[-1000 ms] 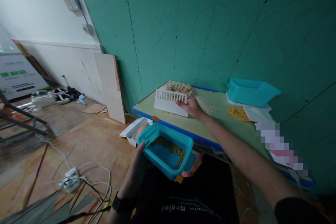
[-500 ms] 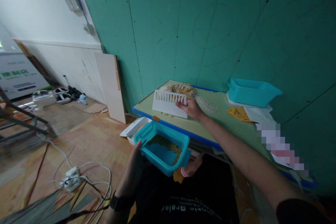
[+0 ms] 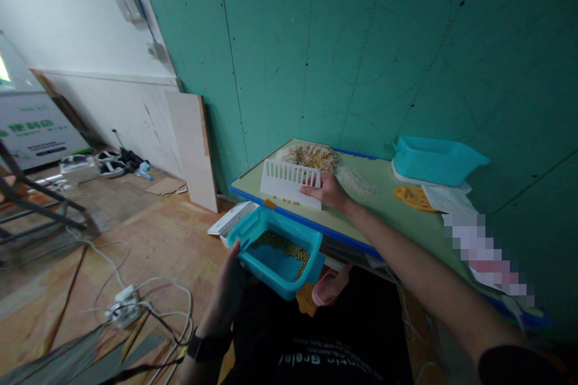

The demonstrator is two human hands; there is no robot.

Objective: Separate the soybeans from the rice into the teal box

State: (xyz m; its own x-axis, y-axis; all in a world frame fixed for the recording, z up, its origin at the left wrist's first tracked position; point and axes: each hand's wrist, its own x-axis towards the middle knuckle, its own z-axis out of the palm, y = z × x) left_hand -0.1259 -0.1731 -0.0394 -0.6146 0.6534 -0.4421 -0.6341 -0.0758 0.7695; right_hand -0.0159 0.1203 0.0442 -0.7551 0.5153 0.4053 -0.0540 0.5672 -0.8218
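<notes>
My left hand [image 3: 231,277] grips the near left side of a turquoise plastic tub [image 3: 266,274], held over my lap at the table's front edge. Yellowish beans [image 3: 282,245] lie in a band across its bottom. In my right hand [image 3: 332,191] is a white slotted scraper [image 3: 282,187], gripped at its right end and standing on edge on the table [image 3: 383,207]. Behind the scraper is a heap of beans mixed with pale grains [image 3: 313,156]. A few loose beans lie along its front side. Pale grains [image 3: 356,182] are spread to the right.
A second turquoise tub [image 3: 440,159] stands at the table's right back, near a yellow cloth-like item [image 3: 412,197] and white paper. A green wall [image 3: 280,42] rises behind. An open white box [image 3: 230,222] sits below the table's left edge. Cables and a power strip [image 3: 124,307] lie on the floor.
The scraper and my right hand have moved slightly toward the table's front edge. The held tub has shifted a little left. The camera view has also moved slightly.
</notes>
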